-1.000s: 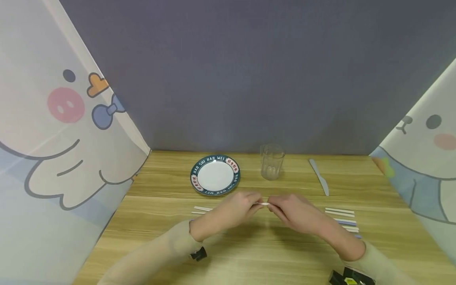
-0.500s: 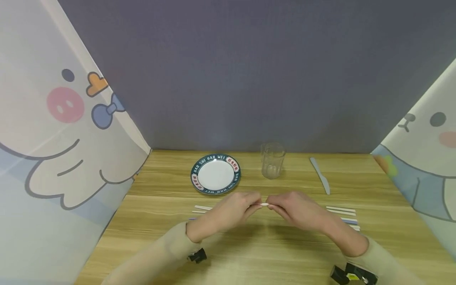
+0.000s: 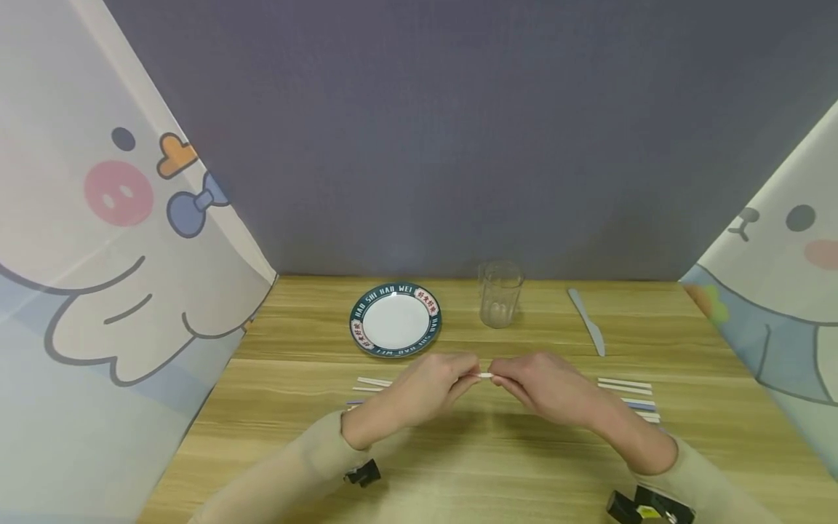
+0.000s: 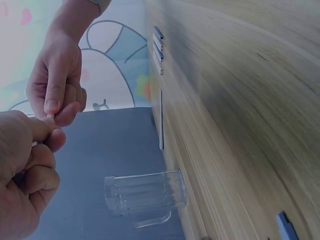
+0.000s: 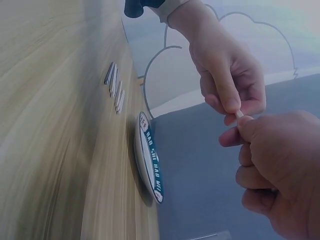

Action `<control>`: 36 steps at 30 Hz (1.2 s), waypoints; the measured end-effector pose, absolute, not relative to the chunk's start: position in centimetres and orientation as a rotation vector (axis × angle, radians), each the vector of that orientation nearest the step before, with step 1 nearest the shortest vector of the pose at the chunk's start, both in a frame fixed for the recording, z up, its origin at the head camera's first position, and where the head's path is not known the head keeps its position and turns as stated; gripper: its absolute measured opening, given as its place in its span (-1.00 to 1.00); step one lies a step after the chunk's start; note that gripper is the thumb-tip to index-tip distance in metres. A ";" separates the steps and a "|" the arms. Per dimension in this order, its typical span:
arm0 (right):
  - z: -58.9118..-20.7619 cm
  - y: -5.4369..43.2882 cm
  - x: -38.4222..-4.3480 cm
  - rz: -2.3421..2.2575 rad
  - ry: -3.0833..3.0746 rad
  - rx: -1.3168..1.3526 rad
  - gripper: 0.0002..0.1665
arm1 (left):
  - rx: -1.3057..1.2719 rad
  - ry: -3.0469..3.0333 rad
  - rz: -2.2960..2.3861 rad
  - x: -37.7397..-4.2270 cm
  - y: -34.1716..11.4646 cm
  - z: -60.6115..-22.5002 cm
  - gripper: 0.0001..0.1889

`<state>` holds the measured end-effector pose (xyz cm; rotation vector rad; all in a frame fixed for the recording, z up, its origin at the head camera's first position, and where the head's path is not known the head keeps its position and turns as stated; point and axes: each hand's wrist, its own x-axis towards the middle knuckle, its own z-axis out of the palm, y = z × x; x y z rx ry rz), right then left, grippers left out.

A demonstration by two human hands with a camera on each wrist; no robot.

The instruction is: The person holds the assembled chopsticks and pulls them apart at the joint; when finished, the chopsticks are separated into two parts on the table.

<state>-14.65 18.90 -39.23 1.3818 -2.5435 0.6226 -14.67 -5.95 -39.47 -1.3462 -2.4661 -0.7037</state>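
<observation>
Above the middle of the table, my left hand (image 3: 435, 382) and right hand (image 3: 540, 386) meet fingertip to fingertip. Between them is a small white stick (image 3: 485, 375); only a short length shows, the rest being hidden in the fingers. Each hand pinches one end with thumb and forefinger, as the right wrist view shows, where the stick (image 5: 239, 114) bridges the two hands. The other fingers of the right hand (image 5: 285, 165) are curled inward. In the left wrist view the left hand (image 4: 22, 175) is also curled, and both hands are raised off the wood.
A green-rimmed white plate (image 3: 396, 320) lies behind my left hand. Further right stand a clear glass mug (image 3: 500, 295) and a pale knife (image 3: 587, 324). Several white and purple sticks (image 3: 625, 387) lie at right, with more sticks (image 3: 373, 382) partly behind my left forearm. A grey panel (image 3: 419, 145) closes the back.
Both hands keep pinching the white stick in nearly the same spot. The forearms have shifted only slightly; the things on the table are unmoved.
</observation>
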 end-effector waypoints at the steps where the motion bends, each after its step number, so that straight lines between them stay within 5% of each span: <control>1: -39.2 18.9 -14.6 0.626 -2.539 1.383 -0.66 | -1.348 -2.467 -0.704 -14.7 -6.0 -39.5 -0.82; 10: -39.0 19.4 -14.8 0.610 -2.573 1.331 -0.70 | -1.296 -2.463 -0.715 -15.0 -6.3 -39.4 -0.87; 18: -37.3 24.4 -15.3 0.575 -2.507 1.083 -0.63 | -1.131 -2.450 -0.811 -16.4 -9.1 -39.3 -0.91; 25: -38.0 26.3 -14.9 0.590 -2.604 1.076 -0.84 | -1.174 -2.458 -0.843 -16.0 -10.6 -39.7 -0.98; 36: -40.3 30.3 -13.9 0.687 -2.633 1.087 -0.59 | -1.183 -2.540 -0.815 -15.8 -14.4 -41.3 -0.85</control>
